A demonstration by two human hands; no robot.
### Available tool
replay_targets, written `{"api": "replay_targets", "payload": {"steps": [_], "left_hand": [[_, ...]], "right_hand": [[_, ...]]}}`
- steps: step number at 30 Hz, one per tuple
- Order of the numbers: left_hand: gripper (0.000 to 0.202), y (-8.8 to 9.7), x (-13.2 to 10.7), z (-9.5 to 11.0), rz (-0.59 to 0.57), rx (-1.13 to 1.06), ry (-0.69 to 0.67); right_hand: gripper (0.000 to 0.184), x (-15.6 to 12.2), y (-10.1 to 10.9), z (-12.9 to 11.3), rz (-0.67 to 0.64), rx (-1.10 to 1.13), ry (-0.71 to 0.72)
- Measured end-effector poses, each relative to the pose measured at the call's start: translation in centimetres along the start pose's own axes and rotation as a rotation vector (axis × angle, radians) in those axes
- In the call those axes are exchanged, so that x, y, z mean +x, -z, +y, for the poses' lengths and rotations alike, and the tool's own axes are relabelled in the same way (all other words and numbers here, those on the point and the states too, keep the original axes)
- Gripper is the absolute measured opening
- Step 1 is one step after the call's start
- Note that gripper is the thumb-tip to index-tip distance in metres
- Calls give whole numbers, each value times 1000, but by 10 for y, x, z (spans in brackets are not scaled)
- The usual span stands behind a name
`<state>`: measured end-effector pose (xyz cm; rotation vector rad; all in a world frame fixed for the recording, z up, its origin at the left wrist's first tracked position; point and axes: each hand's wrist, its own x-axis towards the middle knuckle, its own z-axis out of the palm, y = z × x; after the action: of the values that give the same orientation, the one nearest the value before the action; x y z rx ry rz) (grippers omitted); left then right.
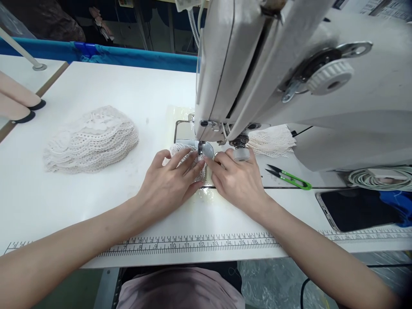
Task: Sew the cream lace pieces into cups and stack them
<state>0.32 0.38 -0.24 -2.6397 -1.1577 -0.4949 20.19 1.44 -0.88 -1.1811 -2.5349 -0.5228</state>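
A piece of white eyelet lace [201, 172] lies under the presser foot [200, 149] of a sewing machine [225, 64]. My left hand [172, 176] rests over this lace with its fingers stretched out and spread, the tips close to the foot. From the other side comes my right hand [236, 178], its fingers bent and drawn together. Its index fingertip is at the lace edge just in front of the foot; the rest of its grip is partly hidden. The needle cannot be made out.
A heap of lace pieces [93, 141] lies left. More lace [272, 140] sits behind my right hand. Green thread snips [289, 177], a phone [360, 209] and a coiled cord [380, 177] lie right. A printed ruler [193, 245] runs along the front edge.
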Motion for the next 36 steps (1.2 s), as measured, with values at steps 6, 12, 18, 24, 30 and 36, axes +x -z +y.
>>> {"api": "replay_targets", "payload": {"steps": [6,12,18,24,30,36], "left_hand": [[32,-4,3,-3,-5,-27,28],[33,-5,3,-7,16,34,-23],[19,16,-4,-5,-104,-66,-68],[21,16,-3,-7,-151,50,-78],[22,5,8,-19,-80,-271,192],[29,2,22,-30,-90,-662,354]], "right_hand": [[32,1,-2,2,-2,-29,-2],[31,-1,-3,3,0,-27,-26],[28,0,1,4,55,222,102],[23,0,0,5,23,406,110],[20,4,-3,2,36,421,32],[23,6,-11,3,120,521,-163]]}}
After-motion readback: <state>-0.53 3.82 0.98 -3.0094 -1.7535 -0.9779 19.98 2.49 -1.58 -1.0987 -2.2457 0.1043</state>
